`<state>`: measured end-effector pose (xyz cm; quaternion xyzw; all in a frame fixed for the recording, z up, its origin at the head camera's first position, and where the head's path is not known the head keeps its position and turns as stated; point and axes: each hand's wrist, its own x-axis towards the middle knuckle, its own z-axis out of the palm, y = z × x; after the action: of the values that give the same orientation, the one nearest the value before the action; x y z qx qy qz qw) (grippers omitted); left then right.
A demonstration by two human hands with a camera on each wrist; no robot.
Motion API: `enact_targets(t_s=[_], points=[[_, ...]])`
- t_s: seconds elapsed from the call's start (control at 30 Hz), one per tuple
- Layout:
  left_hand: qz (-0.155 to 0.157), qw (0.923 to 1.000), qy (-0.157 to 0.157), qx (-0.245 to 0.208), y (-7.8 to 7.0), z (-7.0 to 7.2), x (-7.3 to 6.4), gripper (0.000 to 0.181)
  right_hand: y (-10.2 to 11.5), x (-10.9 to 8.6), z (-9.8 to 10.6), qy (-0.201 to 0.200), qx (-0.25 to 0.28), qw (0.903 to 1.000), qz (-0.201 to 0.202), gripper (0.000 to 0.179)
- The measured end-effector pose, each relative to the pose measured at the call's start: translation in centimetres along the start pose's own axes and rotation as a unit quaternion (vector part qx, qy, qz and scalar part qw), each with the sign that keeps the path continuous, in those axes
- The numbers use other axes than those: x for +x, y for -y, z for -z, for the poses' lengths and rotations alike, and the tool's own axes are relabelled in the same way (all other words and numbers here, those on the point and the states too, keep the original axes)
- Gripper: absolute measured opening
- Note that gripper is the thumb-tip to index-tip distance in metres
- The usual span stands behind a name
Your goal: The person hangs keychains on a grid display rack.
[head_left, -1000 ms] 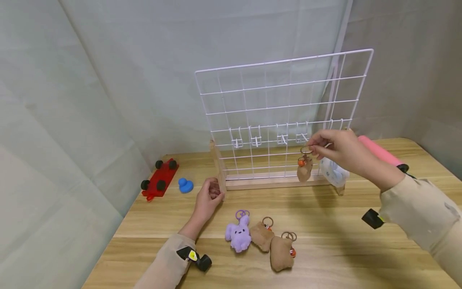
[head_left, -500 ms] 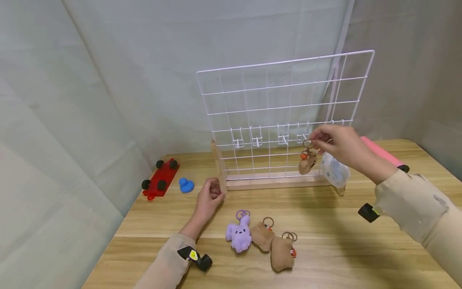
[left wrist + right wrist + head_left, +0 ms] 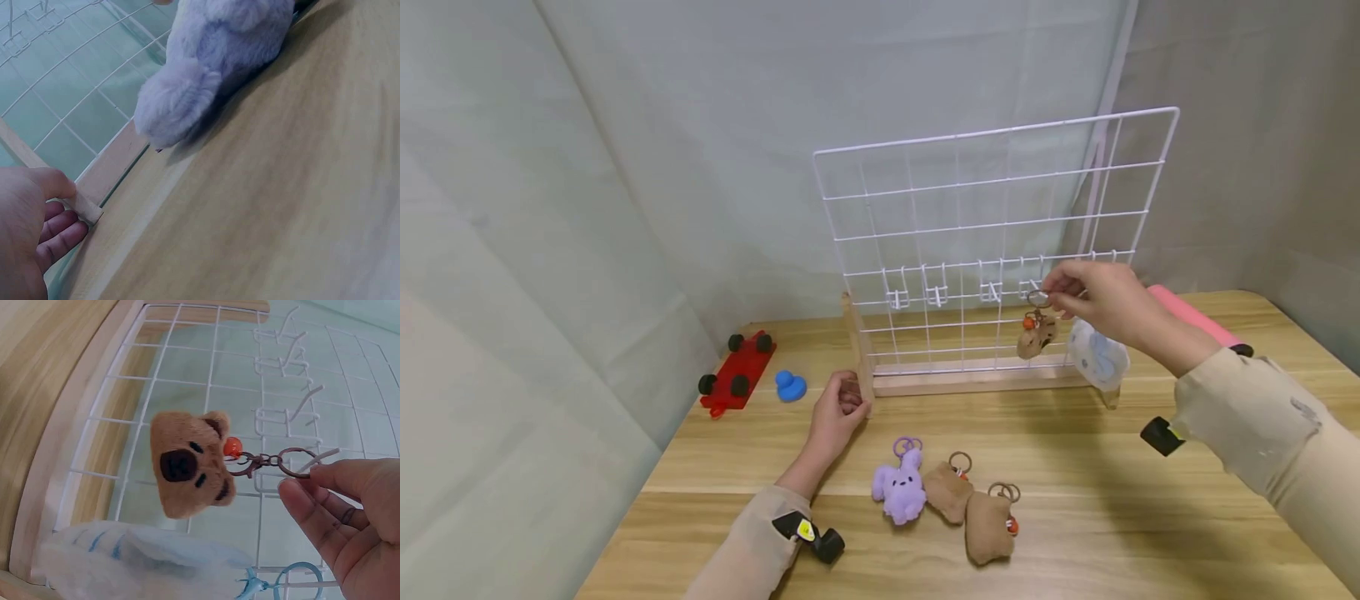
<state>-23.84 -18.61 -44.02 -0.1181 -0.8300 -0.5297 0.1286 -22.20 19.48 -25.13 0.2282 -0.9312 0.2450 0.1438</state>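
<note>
My right hand (image 3: pixel 1101 300) pinches the metal ring of a brown bear plush keychain (image 3: pixel 187 464) between thumb and forefinger. The bear dangles with a small orange bell (image 3: pixel 232 447) beside its ear. In the right wrist view the ring overlaps the tip of a white wire hook (image 3: pixel 325 459) on the grid rack (image 3: pixel 958 183). Down at the rack's left end, my left hand (image 3: pixel 837 408) grips the wooden foot (image 3: pixel 86 206), thumb over it and fingers curled beneath. A white and blue plush keychain (image 3: pixel 1097 354) hangs on the rack beside my right hand.
A purple bunny keychain (image 3: pixel 901 492) and two brown plush keychains (image 3: pixel 949 492) lie on the wooden table (image 3: pixel 1075 533) in front of the rack. At left are a red toy cart (image 3: pixel 739 372) and a blue duck (image 3: pixel 790 386). Something pink (image 3: pixel 1191 315) lies behind the right arm.
My right hand has risen slightly, bringing the bear keychain's ring up to the hook, and the bear has swung and turned. My left hand stays on the wooden foot.
</note>
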Motion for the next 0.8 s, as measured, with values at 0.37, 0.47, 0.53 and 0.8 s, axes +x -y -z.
enact_targets(t_s=[0.37, 0.47, 0.53, 0.8], points=[[0.013, 0.9999, 0.001, 0.009, -1.0, -0.1, -0.1, 0.043, 0.7, -0.7, 0.9, -0.050, 0.003, 0.9987, 0.012, 0.016], [0.014, 0.9998, 0.006, 0.008, -2.7, 0.1, -0.5, 0.042, 1.2, -1.1, 1.1, -0.063, -0.009, 0.9978, 0.020, 0.015], [0.013, 0.9998, 0.009, 0.012, -3.7, 0.3, -0.8, 0.040, 1.6, -1.5, 1.2, -0.070, -0.017, 0.9968, 0.034, 0.016], [0.008, 0.9998, 0.002, 0.015, -1.9, 0.1, -0.2, 0.042, 2.8, -3.1, 0.8, -0.086, -0.023, 0.9898, 0.111, 0.021]])
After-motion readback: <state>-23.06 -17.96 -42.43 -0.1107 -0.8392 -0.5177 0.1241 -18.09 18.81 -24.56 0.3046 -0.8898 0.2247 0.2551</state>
